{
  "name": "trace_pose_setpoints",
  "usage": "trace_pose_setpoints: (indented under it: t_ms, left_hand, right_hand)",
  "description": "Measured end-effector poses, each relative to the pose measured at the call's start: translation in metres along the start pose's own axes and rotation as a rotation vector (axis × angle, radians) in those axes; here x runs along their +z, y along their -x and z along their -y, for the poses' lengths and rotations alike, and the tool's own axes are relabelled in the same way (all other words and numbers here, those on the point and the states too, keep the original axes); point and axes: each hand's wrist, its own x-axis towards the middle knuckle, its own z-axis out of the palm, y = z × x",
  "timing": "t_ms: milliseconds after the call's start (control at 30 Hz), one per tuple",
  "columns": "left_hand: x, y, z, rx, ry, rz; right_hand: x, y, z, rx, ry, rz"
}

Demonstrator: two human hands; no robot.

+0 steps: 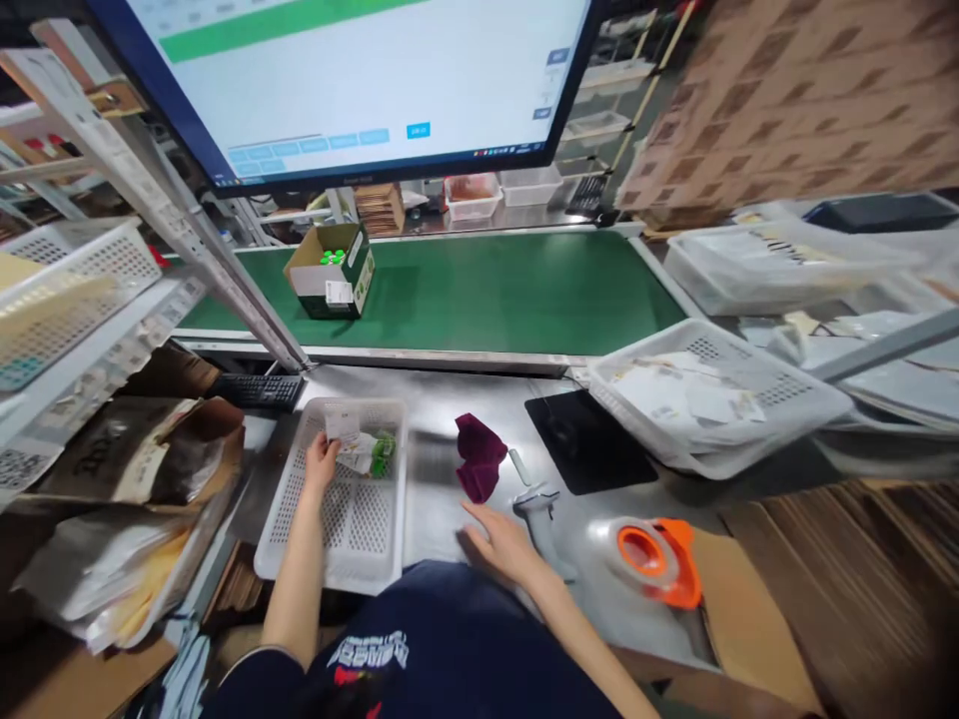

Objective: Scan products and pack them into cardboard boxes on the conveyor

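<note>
A: Setup around the worktop (435, 484)?
B: Shiny grey metal, soft glare on it. Green conveyor belt (509, 290) runs crosswise just beyond.
A: Left side?
B: Slanting pale metal post (247, 300), labelled shelf (135, 345) beside it.
A: Overhead and back?
B: Large lit monitor (375, 90) above the belt. Rack (618, 75) with pale shelves behind, dim back there.
A: Right?
B: Brown patterned surface (749, 110), upper corner, blurred.

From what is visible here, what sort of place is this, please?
It looks like a packing station in a warehouse, though I cannot be certain. The signs are the green conveyor belt carrying an open carton, the handheld scanner on the metal table, and the orange tape dispenser.
</note>
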Motion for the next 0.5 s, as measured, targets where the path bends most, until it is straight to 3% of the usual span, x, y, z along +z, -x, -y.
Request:
trace_pose_setpoints:
  t_ms: [133, 333, 500]
  left_hand:
    - [-0.012, 0.042, 0.003, -0.008, 0.015, 0.018]
    - [-0.052, 0.091, -0.002, -0.029, -0.022, 0.046]
    - [-0.067, 0.100, -0.010, -0.040, -0.089, 0.129]
  right_hand:
    - [0.012, -0.026, 0.022, -0.133, -0.027, 0.015]
    - [0.043, -0.073, 0.065, -0.345, 0.012, -0.007]
    - [0.046, -0.146, 0.109, -0.229, 0.065, 0.166]
